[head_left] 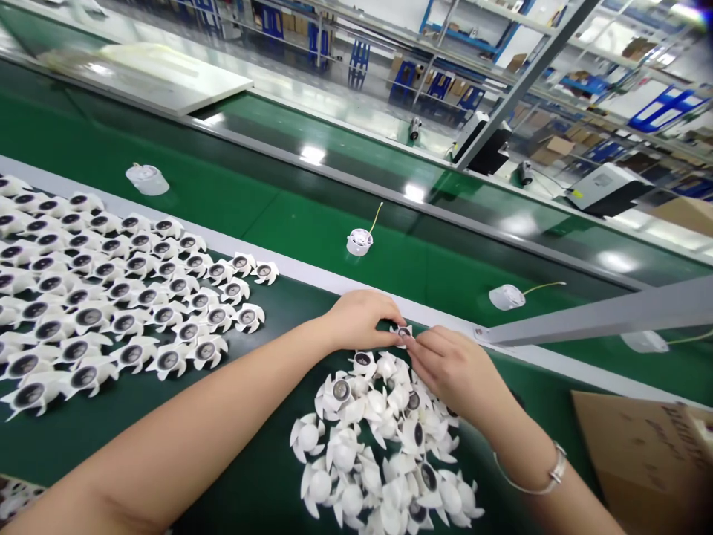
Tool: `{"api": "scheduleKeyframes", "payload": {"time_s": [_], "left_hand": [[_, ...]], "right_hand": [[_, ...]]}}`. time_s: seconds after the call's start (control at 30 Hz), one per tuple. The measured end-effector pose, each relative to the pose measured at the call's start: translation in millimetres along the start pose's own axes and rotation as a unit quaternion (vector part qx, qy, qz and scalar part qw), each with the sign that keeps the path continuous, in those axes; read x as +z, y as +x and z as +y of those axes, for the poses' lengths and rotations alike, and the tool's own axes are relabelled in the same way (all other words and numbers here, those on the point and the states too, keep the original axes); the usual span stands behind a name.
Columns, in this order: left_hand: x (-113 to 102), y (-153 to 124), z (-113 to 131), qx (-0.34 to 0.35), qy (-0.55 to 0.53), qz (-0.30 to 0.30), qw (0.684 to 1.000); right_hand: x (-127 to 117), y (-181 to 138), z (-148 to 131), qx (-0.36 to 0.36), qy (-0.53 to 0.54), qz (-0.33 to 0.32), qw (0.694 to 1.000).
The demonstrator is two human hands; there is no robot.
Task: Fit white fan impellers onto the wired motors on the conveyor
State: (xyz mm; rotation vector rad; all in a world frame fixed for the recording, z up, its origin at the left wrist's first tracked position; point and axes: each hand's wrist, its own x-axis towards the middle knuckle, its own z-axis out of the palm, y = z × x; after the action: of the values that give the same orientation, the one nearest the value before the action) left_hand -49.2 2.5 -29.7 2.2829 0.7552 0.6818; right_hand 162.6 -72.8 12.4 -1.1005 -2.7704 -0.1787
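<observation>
Between my two hands is one small white fan impeller, its dark round hub facing up. My left hand pinches it from the left with thumb and fingers. From the right, the fingertips of my right hand press against the same impeller. Just below my hands lies a loose heap of white impellers, some hub up and others dome up. Off to the left, many more impellers sit in rows with their dark hubs facing up.
Beyond a pale rail, a green conveyor belt carries white round housings, some with a yellow wire. A grey metal post slants in at the right. A cardboard box stands at the lower right. A white board lies at the far left.
</observation>
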Motion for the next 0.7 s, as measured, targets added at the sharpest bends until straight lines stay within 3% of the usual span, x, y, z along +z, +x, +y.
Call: {"api": "scheduleKeyframes", "payload": {"time_s": [0.13,0.27,0.4,0.5,0.6,0.7], "left_hand": [[-2,0,1,-0.007,0.006,-0.008,1.000],[-1,0,0,-0.020,0.015,-0.004,1.000],[1,-3,-2,-0.002,0.014,0.016,1.000],[2,-6,-3,0.013,0.020,0.018,1.000],[2,-7,-3,0.008,0.019,0.022,1.000],[1,-6,0,-0.022,0.004,0.024,0.999]], "right_hand": [[-12,11,24,0.091,0.084,0.052,0.991],[-11,80,43,0.183,0.146,0.089,0.968],[15,170,42,0.169,0.184,0.013,0.968],[35,213,38,0.146,0.196,-0.031,0.969],[34,218,40,0.131,0.209,-0.032,0.969],[11,181,45,0.160,0.222,0.015,0.962]]}}
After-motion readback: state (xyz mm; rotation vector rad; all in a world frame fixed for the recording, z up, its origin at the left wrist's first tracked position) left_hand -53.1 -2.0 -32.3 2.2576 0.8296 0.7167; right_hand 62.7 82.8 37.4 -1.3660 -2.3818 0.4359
